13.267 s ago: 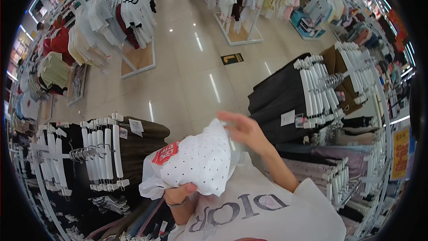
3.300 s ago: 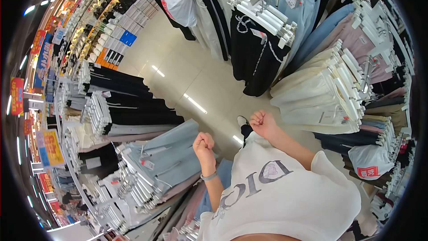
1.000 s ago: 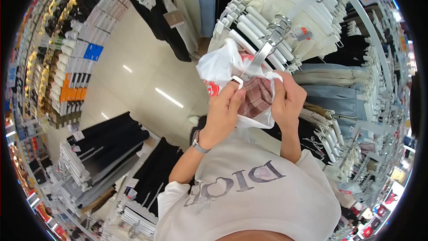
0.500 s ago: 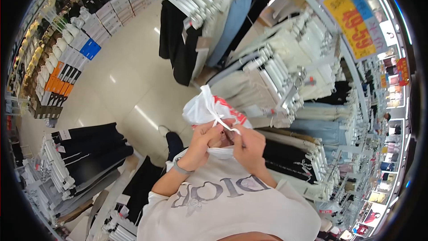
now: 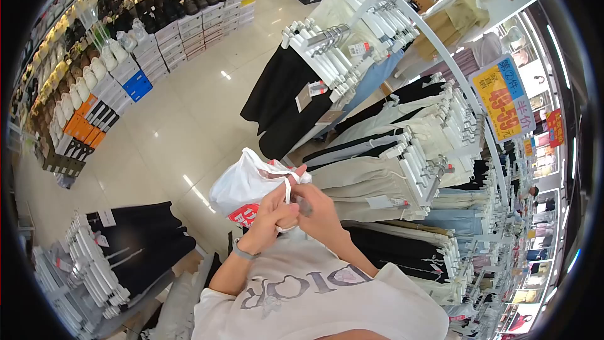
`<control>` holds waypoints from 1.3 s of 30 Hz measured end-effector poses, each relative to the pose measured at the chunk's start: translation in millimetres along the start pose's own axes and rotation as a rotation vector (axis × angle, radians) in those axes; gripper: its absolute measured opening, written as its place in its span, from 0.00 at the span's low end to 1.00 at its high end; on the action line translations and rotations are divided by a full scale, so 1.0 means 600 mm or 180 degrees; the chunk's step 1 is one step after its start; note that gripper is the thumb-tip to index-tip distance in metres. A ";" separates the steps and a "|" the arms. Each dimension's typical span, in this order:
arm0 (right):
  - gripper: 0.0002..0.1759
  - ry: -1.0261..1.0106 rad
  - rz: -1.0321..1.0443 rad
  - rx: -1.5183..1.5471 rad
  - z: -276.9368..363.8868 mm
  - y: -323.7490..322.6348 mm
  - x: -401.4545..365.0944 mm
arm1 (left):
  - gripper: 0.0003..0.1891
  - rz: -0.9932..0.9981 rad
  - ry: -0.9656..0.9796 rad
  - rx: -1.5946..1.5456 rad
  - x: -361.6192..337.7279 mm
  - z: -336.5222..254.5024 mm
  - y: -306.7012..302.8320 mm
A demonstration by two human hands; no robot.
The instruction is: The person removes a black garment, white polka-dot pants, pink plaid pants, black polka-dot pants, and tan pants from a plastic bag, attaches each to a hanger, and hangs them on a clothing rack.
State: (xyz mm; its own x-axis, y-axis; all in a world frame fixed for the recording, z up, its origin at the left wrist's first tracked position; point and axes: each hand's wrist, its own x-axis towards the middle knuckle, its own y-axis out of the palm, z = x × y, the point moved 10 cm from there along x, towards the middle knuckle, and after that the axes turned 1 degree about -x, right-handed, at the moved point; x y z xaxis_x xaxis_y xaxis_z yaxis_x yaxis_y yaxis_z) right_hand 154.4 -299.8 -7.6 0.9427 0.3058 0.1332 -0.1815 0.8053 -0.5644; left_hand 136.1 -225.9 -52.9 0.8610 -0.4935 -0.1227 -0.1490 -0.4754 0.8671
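Both hands meet in front of the person's white shirt, at the mouth of a white plastic bag with red print, which hangs over the tiled floor. The left hand, a grey band around its wrist, has its fingers curled in on the bag's gathered white plastic. The right hand is partly closed beside it, fingers bent toward the same strip; the overlap hides its fingertips, so I cannot tell how firmly it grips.

Close by on the right, beige trousers on white hangers reach nearly to the right hand and crowd that side (the dark garments below them come near the forearm too). Beyond the bag, black trousers hang from another rack above the floor. At lower left, a further set of black garments juts into the aisle, leaving bare tile between it and the stacked shoe boxes with shoes along the top. A curved metal rail arches over the right-hand clothes, carrying a yellow and blue price sign.
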 end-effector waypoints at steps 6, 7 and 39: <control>0.24 0.0746 0.1147 -0.0110 -0.118 0.137 0.119 | 0.42 -0.0352 -0.0001 0.0137 0.041 -0.066 -0.096; 0.24 0.0477 0.1421 -0.0303 -0.147 0.176 0.134 | 0.41 -0.0353 -0.0155 -0.0041 0.054 -0.083 -0.100; 0.17 -0.0288 -0.2969 0.4178 -0.113 -0.068 0.353 | 0.06 0.1245 -0.0759 -0.1843 0.395 -0.449 -0.334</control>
State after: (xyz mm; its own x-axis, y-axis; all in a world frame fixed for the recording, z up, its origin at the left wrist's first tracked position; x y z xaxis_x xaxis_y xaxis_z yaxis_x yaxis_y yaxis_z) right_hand 380.6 -302.4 -11.4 0.8462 -0.5260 0.0853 0.2700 0.5612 0.7824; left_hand 501.2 -51.5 -125.9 0.6586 -0.7245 0.2032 -0.0860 0.1958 0.9769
